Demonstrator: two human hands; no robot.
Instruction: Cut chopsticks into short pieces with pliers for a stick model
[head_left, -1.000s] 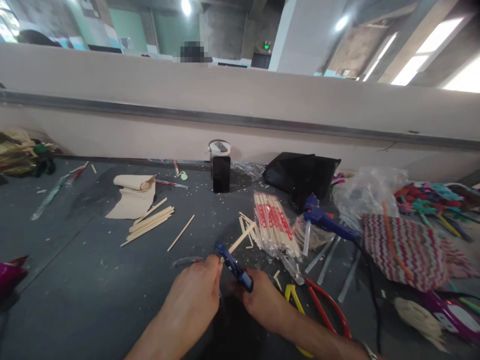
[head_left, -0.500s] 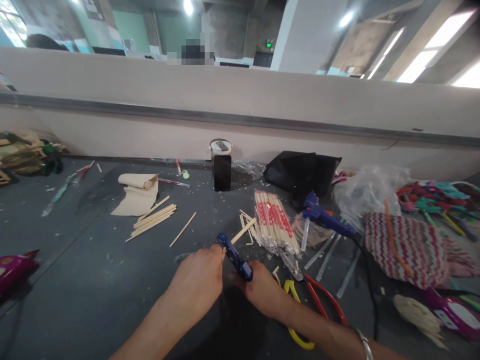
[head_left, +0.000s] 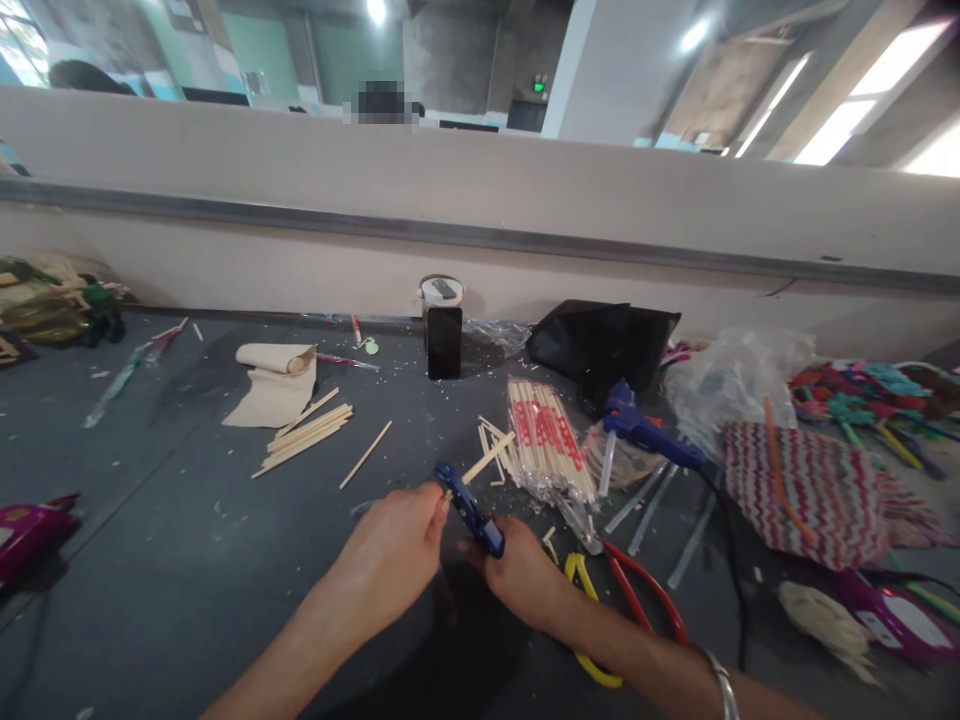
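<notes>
Near the middle front of the dark table, my right hand (head_left: 521, 572) is closed around a blue hand tool (head_left: 471, 512), which slants up to the left. A pale wooden stick (head_left: 487, 458) passes through the tool's upper end and points up to the right. My left hand (head_left: 401, 535) pinches the stick's near end, close beside the tool; its fingertips are partly hidden. Short cut sticks (head_left: 496, 440) lie just behind, next to a plastic pack of sticks (head_left: 547, 430) with red print. Longer loose sticks (head_left: 307, 440) lie at the left.
Red-handled pliers (head_left: 645, 590) and a yellow-handled tool (head_left: 581, 580) lie beside my right forearm. Behind them is a blue glue gun (head_left: 649, 435) with a black cord. A phone (head_left: 445, 343) leans on a white container. Rolled cloth (head_left: 277, 385) lies back left; a zigzag-patterned fabric (head_left: 806, 495) is right.
The view has shifted slightly. Both hands keep their holds on the stick and the blue tool, with hardly any movement between them.
</notes>
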